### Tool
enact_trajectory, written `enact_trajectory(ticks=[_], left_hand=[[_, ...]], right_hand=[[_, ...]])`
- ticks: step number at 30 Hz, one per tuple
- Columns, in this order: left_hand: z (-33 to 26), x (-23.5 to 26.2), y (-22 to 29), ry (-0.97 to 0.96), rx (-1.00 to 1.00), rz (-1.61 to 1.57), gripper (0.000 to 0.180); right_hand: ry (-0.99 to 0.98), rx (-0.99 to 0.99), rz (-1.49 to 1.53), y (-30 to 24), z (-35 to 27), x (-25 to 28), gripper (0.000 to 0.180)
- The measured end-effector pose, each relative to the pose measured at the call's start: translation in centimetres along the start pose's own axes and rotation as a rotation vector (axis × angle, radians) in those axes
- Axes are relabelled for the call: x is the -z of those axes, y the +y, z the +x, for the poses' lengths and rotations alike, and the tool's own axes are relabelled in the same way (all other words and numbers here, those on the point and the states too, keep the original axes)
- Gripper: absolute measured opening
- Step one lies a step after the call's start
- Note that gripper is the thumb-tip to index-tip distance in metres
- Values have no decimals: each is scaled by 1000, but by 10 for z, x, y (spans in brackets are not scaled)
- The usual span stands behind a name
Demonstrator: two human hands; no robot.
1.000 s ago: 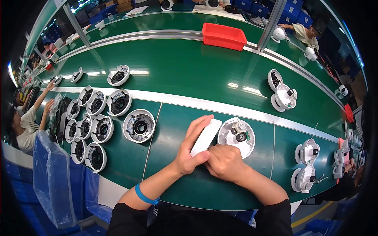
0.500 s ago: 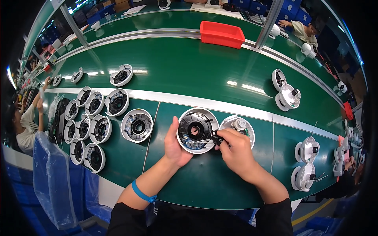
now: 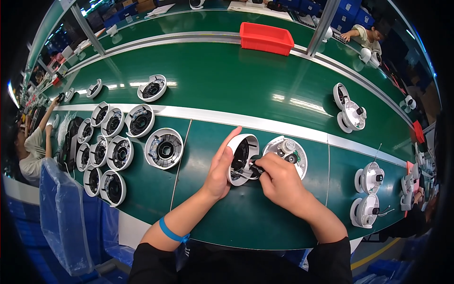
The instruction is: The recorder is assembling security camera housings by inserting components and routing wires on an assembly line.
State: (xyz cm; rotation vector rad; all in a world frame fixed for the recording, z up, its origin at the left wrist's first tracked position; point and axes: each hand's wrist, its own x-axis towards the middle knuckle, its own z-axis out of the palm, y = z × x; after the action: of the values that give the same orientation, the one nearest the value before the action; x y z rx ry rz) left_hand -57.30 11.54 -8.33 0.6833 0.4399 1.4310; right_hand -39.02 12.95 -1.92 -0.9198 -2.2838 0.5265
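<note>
While left hand (image 3: pixel 218 174), fingers half-curled, holds white shell (image 3: pixel 241 155) tilted over table (image 3: pixel 241 222) near edge, probably for access, right hand (image 3: pixel 285 182) pinches black piece (image 3: pixel 257 169) between fingers.

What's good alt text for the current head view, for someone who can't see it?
A person's left hand holds a tilted round white camera housing while the right hand pinches a small black part at its edge. Similar open housings sit grouped leftward on a green workbench, with a red bin beyond.

A red bin (image 3: pixel 266 45) stood near a metal post (image 3: pixel 323 28); clear plastic sheeting (image 3: pixel 64 217) hung at lower left.
</note>
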Motion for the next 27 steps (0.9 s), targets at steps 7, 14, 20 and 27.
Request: enact_trajectory(ticks=[7, 14, 20, 27], left_hand=[[1, -3, -12, -47, -102, 369, 67], [5, 0, -23, -66, -87, 465, 66], [6, 6, -35, -94, -203, 510, 78], [12, 7, -15, -7, -45, 339, 71]], right_hand=[[-124, 199, -252, -8, 0, -5, 24], [-115, 454, -518, 13, -5, -10, 12], [-108, 476, -480, 17, -8, -12, 9], [116, 158, -514, -6, -9, 6, 23]])
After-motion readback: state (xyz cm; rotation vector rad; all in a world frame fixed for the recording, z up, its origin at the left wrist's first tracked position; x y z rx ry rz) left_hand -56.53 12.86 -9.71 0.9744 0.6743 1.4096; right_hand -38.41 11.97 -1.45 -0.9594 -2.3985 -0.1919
